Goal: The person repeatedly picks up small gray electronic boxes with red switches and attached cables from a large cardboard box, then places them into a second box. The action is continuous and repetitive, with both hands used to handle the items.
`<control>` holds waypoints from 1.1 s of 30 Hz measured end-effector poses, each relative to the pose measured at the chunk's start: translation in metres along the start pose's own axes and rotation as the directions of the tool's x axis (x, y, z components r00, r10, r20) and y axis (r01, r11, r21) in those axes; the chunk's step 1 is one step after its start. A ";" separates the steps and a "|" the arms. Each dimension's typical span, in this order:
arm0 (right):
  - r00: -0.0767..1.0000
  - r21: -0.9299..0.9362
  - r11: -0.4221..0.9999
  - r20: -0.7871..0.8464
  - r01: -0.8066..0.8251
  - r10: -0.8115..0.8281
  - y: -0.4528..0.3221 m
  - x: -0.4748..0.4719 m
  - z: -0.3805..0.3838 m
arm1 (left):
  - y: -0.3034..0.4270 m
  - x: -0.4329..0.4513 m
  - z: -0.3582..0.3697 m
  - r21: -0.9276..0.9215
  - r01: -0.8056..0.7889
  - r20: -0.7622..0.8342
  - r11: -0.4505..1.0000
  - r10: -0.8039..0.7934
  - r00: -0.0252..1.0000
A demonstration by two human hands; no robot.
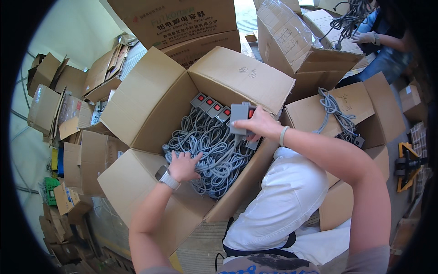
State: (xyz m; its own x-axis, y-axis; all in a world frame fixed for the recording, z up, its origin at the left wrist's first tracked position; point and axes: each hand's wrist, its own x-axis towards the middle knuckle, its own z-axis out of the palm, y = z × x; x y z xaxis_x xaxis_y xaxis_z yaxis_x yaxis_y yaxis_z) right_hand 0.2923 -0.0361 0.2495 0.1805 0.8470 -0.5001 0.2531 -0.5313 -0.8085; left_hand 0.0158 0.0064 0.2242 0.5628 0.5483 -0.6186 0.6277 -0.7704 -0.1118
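My right hand point(255, 123) grips a grey power strip point(239, 118) with a red switch, near the right wall of an open cardboard box point(160, 106). Its grey cord runs down into the box. Over the near left part of the box, my left hand point(185, 166) spreads its fingers on or just above a heap of bundled grey cables point(212, 157); whether it touches them I cannot tell. Several more grey units with red switches point(209, 102) stand in a row along the far inner wall.
On the right, another open box point(301, 113) has a coiled grey cable point(330, 106) over its flap. Beyond it, a co-worker's gloved hand point(364, 37) is by a bundle of dark cables point(349, 20). Stacked printed cartons point(184, 24) stand behind my box, and more cartons point(92, 161) at left.
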 end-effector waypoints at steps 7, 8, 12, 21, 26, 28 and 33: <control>0.937 -0.133 0.934 0.069 -0.331 0.342 0.052 0.071 0.030 | 0.108 0.099 0.037 -0.822 -0.269 -0.410 0.502 -0.195 0.891; 0.912 -0.137 0.928 0.184 -0.345 0.367 0.052 0.076 0.025 | 0.119 0.120 0.045 -0.838 -0.231 -0.402 0.494 -0.272 0.874; 0.911 -0.015 0.984 0.377 -0.175 0.168 0.049 0.060 -0.007 | 0.129 0.187 0.083 -0.882 -0.064 -0.232 0.467 -0.311 0.922; 0.911 -0.631 0.669 0.168 0.394 -0.377 0.058 -0.101 -0.128 | 0.132 0.237 0.109 -0.835 0.099 -0.270 0.541 -0.560 0.783; 0.784 -0.912 0.038 0.329 0.409 -0.527 0.103 -0.097 -0.106 | 0.129 0.245 0.102 -0.856 0.097 -0.204 0.508 -0.505 0.839; 0.857 -0.926 0.097 0.295 0.366 -0.422 0.110 -0.086 -0.107 | 0.114 0.237 0.093 -0.872 0.075 -0.154 0.484 -0.416 0.896; 0.793 -0.661 0.638 -0.105 0.394 -0.600 0.058 -0.097 -0.174 | 0.077 0.172 0.028 -0.879 -0.148 -0.319 0.453 -0.328 0.889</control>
State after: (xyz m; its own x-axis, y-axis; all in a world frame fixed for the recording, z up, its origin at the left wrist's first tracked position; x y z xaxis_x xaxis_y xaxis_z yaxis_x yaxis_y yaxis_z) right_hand 0.4552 -0.1530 0.3050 0.0915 0.9884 0.1209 0.8613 -0.0176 -0.5077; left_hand 0.1455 0.0320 0.0874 0.4659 0.8442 -0.2650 0.6739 -0.1444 0.7246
